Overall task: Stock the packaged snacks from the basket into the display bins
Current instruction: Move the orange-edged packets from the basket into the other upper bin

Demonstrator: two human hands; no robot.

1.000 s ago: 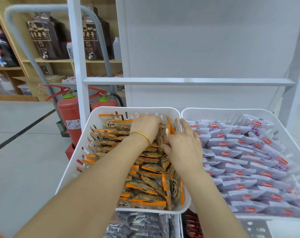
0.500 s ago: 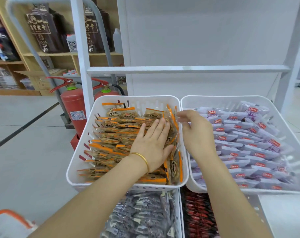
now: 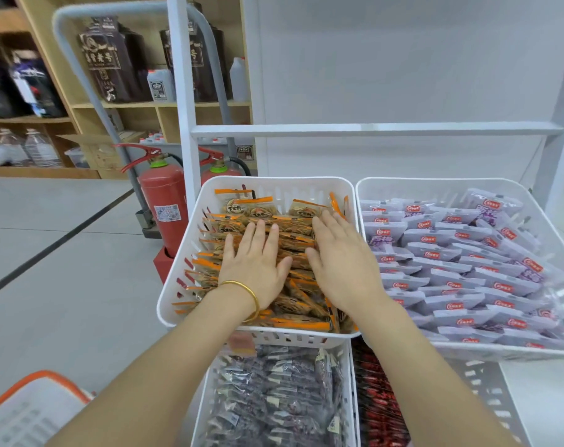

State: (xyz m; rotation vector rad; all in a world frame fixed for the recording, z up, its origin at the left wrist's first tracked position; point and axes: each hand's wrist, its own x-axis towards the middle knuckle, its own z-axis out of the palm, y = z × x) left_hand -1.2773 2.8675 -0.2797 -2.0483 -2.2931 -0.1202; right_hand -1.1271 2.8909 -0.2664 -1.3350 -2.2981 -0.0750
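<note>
**Both palms flat on the orange packets**

My left hand (image 3: 256,267) lay open and flat on the orange-edged snack packets (image 3: 293,240) in the left upper bin (image 3: 190,262), fingers spread and pointing toward the back wall, gripping nothing. A gold bangle (image 3: 247,293) sat on that wrist. My right hand (image 3: 342,262) lay beside it, also open and palm down on the same packets, holding nothing, with the two thumbs close but not touching.

Half a second earlier only my left hand had been pressing the pile, while my right hovered at the divide between the two upper bins with its fingers curled near the rim. A second earlier both hands had been bunched at the far end of the bin, working among the packets. By this moment my right hand had come fully over into the orange bin and flattened out.

The packets filled that bin in overlapping rows, a few standing upright against the back wall. The neighbouring right bin (image 3: 532,201) held purple packets (image 3: 461,272) with red labels. Below, a lower bin of dark packets (image 3: 274,398) and another of red packets (image 3: 377,411) showed between my forearms. The basket (image 3: 32,404), white with an orange rim, sat at the lower left, well apart from my hands.
</note>
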